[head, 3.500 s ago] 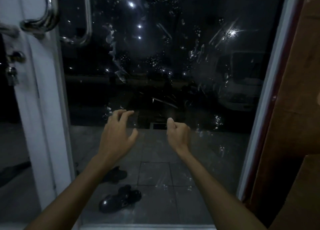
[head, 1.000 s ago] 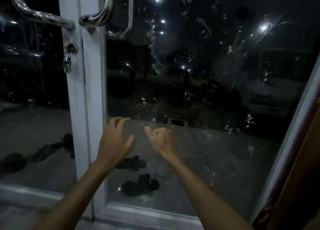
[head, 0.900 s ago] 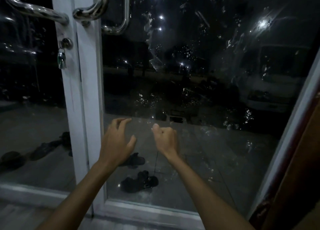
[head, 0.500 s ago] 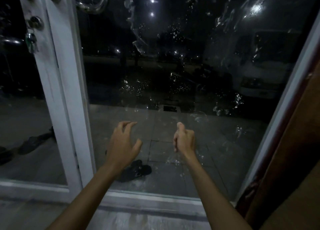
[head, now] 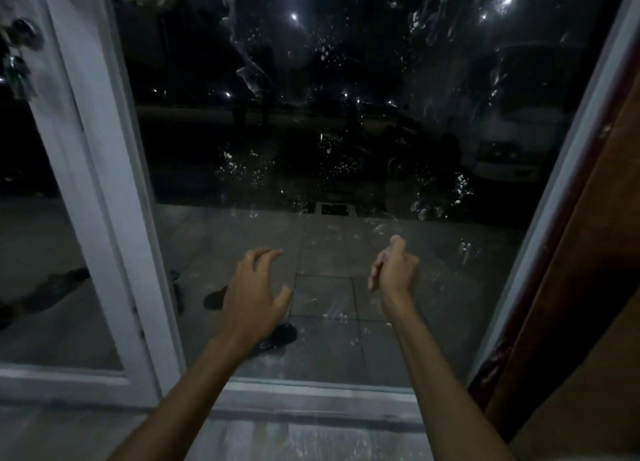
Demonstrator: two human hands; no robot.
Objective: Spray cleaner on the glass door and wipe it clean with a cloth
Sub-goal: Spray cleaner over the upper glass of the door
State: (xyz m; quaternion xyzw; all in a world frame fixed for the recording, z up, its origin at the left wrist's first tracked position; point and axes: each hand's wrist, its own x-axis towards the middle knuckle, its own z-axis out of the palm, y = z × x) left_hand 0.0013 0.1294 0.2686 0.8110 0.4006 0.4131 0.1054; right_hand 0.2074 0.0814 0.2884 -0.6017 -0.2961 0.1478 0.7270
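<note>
The glass door (head: pixel 346 141) fills the view, dark with night outside, and is speckled with droplets and smears. Its white frame (head: pixel 104 190) runs down the left. My left hand (head: pixel 254 294) is held out before the lower pane, fingers curled and apart, holding nothing. My right hand (head: pixel 394 270) is raised to its right in a loose fist with the thumb up; nothing shows in it. No spray bottle or cloth is in view.
A second glass panel (head: pixel 41 252) stands left of the frame, with a lock and keys (head: pixel 17 69) at the top left. A brown wooden surface (head: pixel 588 287) stands at the right. Dark sandals (head: pixel 277 336) lie outside on the tiled floor.
The view has tilted downward, so the door handles have left the frame and the bottom rail shows. Both hands have stayed out in front, the right one shifting a little to the right.
</note>
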